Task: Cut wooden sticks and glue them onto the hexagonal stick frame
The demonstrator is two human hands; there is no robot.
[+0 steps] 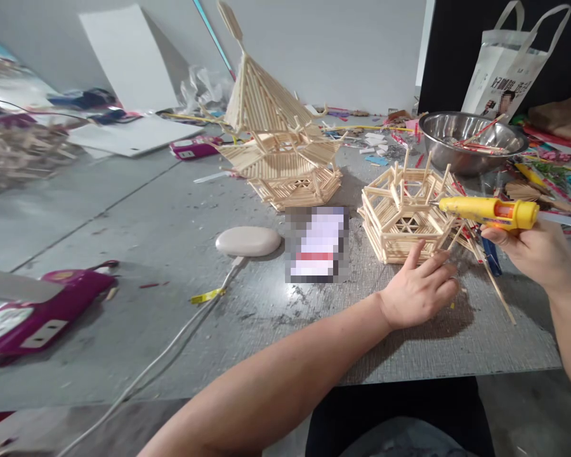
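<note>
In the head view, a six-sided frame (385,238) built of thin wooden sticks sits on the table, with short posts standing up from its top. My left hand (421,292) is at its front edge, fingers apart, the index finger reaching up against the frame; whether the other fingers touch it I cannot tell. My right hand (542,251) is closed around a yellow hot glue gun (492,211), whose nozzle points left at the top of the frame. A clear glue stick (566,220) sticks out of the gun's back.
A finished-looking stick pagoda (280,149) stands behind, left of the frame. Near it lie a blurred-out phone-like object (318,244) and a white oval device (248,242) with a cable. A steel bowl (473,143), loose sticks (502,298) and purple power strips (52,304) surround them.
</note>
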